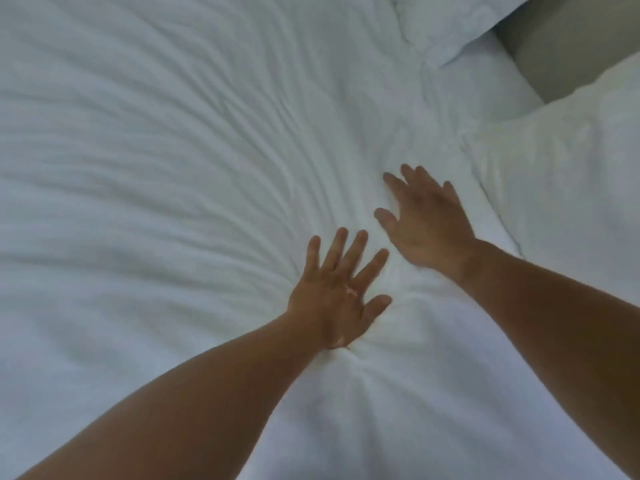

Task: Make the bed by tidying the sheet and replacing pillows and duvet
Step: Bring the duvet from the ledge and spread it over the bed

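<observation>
Left hand (341, 289): fingers straight and spread, palm down on the duvet (156, 168), gripping nothing; the heel sits in a soft dimple. Right hand (426, 223): also flat and splayed, holding nothing, just beside the near pillow (554, 202), between it and the left hand.

The duvet spreads wide from the pillow's edge, on the side away from the beige surface (561, 53). It could be a loose sheet, but the puffed dent suggests padding.

Material: white matte cloth, soft. Long shallow creases fan out from the hands, away from the pillow. A second pillow (460, 29) lies beyond the near pillow, crumpled at its corner.

Judgement: light, limp, no stiffness. It should smooth under flat palms and bunch if pinched mid-field. Best taken at an edge or corner to pull creases out.
</observation>
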{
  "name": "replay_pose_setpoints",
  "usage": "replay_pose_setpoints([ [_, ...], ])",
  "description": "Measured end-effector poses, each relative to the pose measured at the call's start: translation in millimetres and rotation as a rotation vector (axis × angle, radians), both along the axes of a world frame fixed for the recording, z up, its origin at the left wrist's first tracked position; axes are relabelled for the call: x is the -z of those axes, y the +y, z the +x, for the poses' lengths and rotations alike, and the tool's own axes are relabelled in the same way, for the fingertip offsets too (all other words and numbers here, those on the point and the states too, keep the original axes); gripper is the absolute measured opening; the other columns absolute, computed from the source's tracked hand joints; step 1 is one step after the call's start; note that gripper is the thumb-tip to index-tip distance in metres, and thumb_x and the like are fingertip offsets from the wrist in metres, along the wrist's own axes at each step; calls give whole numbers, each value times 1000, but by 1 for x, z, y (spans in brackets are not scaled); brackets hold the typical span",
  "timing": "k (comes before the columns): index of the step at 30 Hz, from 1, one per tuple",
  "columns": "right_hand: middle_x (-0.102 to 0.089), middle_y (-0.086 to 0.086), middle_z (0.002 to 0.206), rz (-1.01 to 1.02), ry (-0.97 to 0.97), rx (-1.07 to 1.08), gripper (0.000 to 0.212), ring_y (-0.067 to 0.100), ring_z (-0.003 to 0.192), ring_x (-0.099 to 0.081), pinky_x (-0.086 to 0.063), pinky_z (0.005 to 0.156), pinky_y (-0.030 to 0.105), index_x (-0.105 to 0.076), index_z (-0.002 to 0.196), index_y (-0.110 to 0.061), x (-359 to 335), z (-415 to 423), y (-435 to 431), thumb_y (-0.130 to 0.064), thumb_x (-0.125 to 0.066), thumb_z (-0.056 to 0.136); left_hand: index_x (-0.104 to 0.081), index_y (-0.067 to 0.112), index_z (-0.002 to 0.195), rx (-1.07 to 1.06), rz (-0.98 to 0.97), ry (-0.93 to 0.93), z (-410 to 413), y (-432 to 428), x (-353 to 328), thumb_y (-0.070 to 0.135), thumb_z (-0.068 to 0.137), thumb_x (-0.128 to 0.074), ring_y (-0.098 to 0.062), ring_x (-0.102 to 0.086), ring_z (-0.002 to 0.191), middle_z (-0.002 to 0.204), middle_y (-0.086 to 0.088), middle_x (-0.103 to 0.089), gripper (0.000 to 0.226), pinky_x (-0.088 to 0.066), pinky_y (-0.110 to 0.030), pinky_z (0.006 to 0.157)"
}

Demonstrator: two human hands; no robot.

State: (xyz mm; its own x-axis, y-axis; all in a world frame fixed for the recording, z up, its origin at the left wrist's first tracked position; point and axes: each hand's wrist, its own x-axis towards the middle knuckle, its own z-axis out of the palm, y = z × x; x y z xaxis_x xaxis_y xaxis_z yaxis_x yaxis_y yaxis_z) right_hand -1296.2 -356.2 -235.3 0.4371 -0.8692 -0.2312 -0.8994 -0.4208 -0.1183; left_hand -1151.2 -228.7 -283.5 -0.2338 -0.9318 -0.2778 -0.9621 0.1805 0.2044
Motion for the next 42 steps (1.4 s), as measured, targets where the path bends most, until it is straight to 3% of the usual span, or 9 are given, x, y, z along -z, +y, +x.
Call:
replay_pose_setpoints([
  [9,-17,7,167,9,233,161,73,28,152,-21,-25,115,64,-19,160,-22,28,-228,239,-61,-12,99,-31,34,158,306,-49,195,-109,254,5,73,91,-44,-40,-2,155,169,-7,-12,79,-3,-75,114],
  [13,-26,13,163,-98,16,140,66,31,151,-26,-24,119,59,-36,154,-13,-5,-184,293,-49,-27,100,-37,34,154,547,-101,256,-128,274,-13,63,97,-43,-31,-18,154,166,-2,-24,65,-16,-71,115],
  [16,-20,7,166,-10,-135,-55,61,29,153,-19,-19,120,53,-32,157,-24,-3,-122,324,-53,-25,103,-51,27,143,276,-271,216,-81,261,-18,50,96,-51,-38,-38,145,155,-12,-43,52,-29,-73,107],
  [20,-6,2,169,160,154,-86,71,25,155,-6,-18,120,59,-13,161,-28,21,-183,375,-65,-19,100,-22,30,160,-222,-11,-100,6,334,-7,64,98,-29,-39,-8,154,168,-14,-11,71,-7,-75,114],
  [26,-38,16,156,240,140,-22,83,33,143,-37,-34,112,60,-39,148,-8,-28,-206,374,-69,-21,95,-37,33,155,-57,139,19,44,530,-49,58,97,-49,-35,-27,151,164,-6,-31,65,-29,-72,108],
  [29,-34,16,158,108,-85,-335,71,35,145,-34,-32,114,58,-43,148,-11,-27,-69,355,-57,-37,94,-41,29,148,-391,-14,-19,114,499,-54,54,96,-49,-37,-43,141,153,-10,-46,59,-40,-63,100],
  [34,-1,5,169,125,-50,-557,78,29,155,-2,-12,122,58,-15,159,-33,11,162,375,-69,-36,93,5,46,157,-1031,211,-149,250,463,-36,75,94,-19,-27,12,155,168,8,14,73,-6,-75,114],
  [38,4,6,168,189,61,-933,78,33,155,1,-8,120,64,-16,158,-36,24,184,475,-71,-28,90,31,52,146,-1232,418,-136,278,583,-22,84,87,-3,-22,29,150,158,18,37,75,2,-74,113],
  [42,-14,0,168,290,-173,-1295,68,18,155,-12,-16,123,53,-32,155,-35,3,201,475,-65,-41,94,10,40,159,-2083,415,-6,341,639,-46,76,92,-14,-36,15,153,168,-1,18,79,0,-77,113],
])
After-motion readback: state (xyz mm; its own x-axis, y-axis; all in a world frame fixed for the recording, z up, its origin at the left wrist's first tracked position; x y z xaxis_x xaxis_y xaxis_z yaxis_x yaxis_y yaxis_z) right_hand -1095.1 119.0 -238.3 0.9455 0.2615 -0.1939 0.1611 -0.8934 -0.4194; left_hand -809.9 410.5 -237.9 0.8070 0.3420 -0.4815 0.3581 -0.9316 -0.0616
